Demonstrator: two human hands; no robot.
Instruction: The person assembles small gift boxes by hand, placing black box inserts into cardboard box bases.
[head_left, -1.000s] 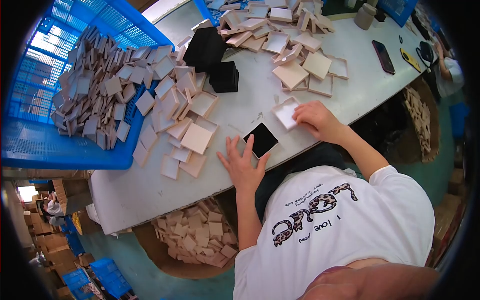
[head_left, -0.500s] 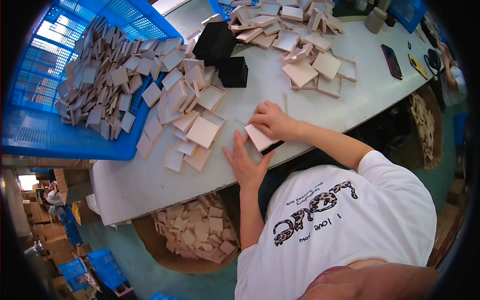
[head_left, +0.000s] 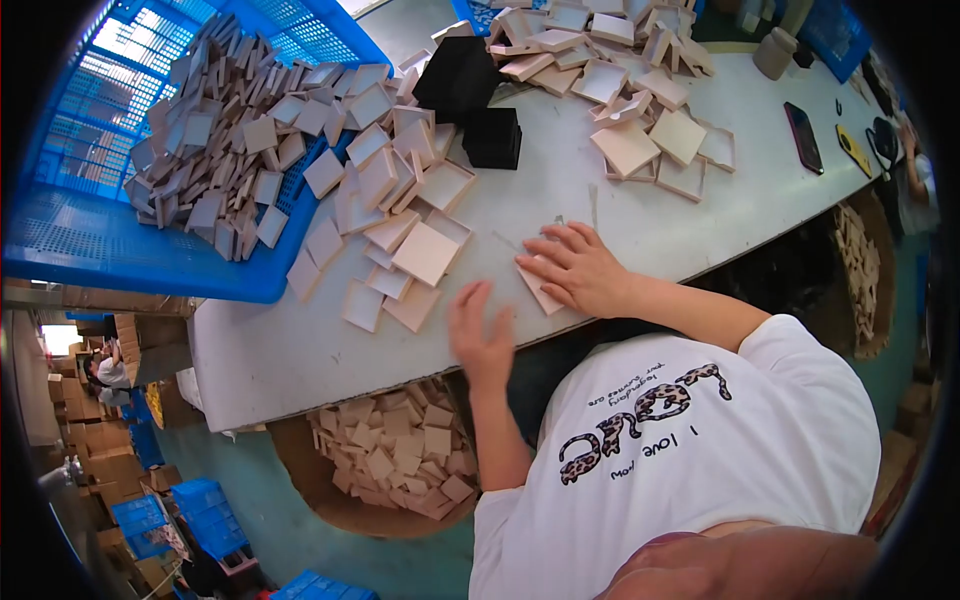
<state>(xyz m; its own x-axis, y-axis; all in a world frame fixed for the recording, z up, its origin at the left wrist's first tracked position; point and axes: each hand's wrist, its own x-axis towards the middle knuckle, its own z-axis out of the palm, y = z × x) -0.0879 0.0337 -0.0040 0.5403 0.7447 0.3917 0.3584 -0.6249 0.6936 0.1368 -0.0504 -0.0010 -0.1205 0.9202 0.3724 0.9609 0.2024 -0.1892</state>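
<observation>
A pale pink square box lies near the table's front edge. My right hand rests flat over it, fingers spread, hiding much of its top. Left of the box, my left hand is a little blurred by motion; it is open, holds nothing and is apart from the box. Up and to the left lies a loose group of pale box pieces, among them a closed-looking square box. Two stacks of black square pads, a larger stack and a smaller stack, sit beyond them.
A blue plastic crate full of box pieces stands at the left. More pieces are piled at the back. A phone, a yellow tool and a jar lie right. A bin of pieces sits below the table edge.
My left hand has let go of the box's side and moved left and down. My right hand has spread flat over the box. The black strip under the box's edge no longer shows.
</observation>
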